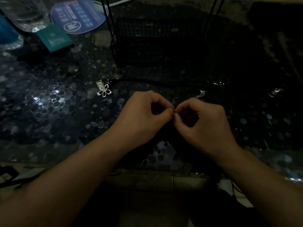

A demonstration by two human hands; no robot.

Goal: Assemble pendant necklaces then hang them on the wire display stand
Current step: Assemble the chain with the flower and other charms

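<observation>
Behind both hands, wire basket (157, 40)

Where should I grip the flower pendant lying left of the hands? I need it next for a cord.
Pinch one open petal loop of the flower pendant from above, on its near side. It lies flat on the table, and a black cord and small tag crowd its far edge.

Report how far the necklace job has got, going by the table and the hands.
Done: nothing shows hanging on the wire display stand. In hand: the left hand and right hand pinch a small piece between their fingertips; it is too dark to tell what. Left: the flower pendant and black cord lie on the table, unhung.
</observation>
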